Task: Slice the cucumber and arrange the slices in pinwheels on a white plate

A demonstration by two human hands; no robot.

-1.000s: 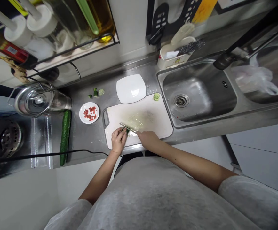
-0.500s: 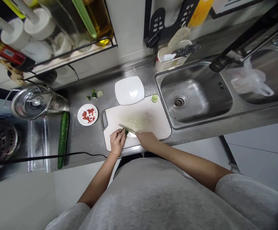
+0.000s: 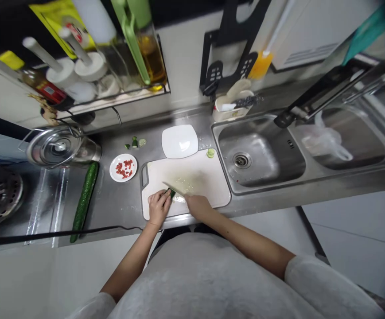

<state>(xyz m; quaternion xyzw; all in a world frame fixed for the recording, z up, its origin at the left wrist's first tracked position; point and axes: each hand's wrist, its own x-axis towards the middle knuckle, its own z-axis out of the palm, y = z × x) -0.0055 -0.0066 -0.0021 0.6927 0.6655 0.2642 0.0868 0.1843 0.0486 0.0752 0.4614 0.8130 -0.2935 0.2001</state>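
In the head view, reading the pale, rounded rectangular plastic cutting board (image 3: 199, 165) as a dial with twelve farthest from the person, the left hand (image 3: 159, 206) lay near eight o'clock. Its bent fingers held a short, dark green piece of cucumber (image 3: 173, 194) down on the board, inside the dial toward seven. The right hand (image 3: 197, 207), near five o'clock, was closed around the handle of a thin metal knife (image 3: 178, 192), the handle itself hidden in the fist. The blade pointed toward ten and lay against or just above the piece; actual contact could not be told.

Some cutting looked done: a few thin, pale green round slices (image 3: 210, 153) lay overlapped at the board's corner near one o'clock, and pale wet bits (image 3: 184, 184) marked its middle. Off the board, near ten o'clock on the grey stainless-steel table (image 3: 122, 210), sat small green cucumber offcuts (image 3: 134, 142).

Left to cut, it seemed, was whatever remained of the held piece. A long, bumpy, dark green cucumber (image 3: 85, 201) lay whole at nine, well apart. A small round white plate (image 3: 123, 178) bearing chopped red pieces (image 3: 125, 168) stood between nine and ten, and a white, rounded-square plate (image 3: 174, 142) adjoined the board at twelve.
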